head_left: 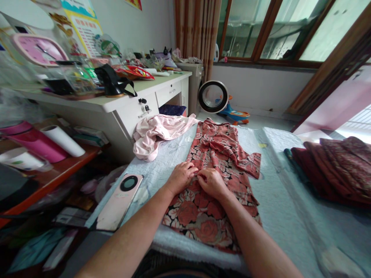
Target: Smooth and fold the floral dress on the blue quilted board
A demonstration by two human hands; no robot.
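Observation:
A red floral shirt (208, 220) with black and pale leaf patterns lies spread on the blue-covered surface (278, 181), its collar at the far end and one sleeve out to the right. My left hand (182, 177) rests on the middle of the shirt, fingers curled onto the cloth. Close beside it, my right hand (213, 183) pinches the fabric near the shirt's front. The fingertips of both hands nearly meet. Beyond my left hand, a crumpled pale pink garment (162, 133) lies at the surface's far left corner.
A phone (120, 204) lies left of my left arm. Folded dark red clothes (339, 166) are stacked at right. A cluttered white desk (127, 116) stands at far left, near a shelf (84, 154) with a pink bottle (43, 143). An open washer door (213, 96) is at back.

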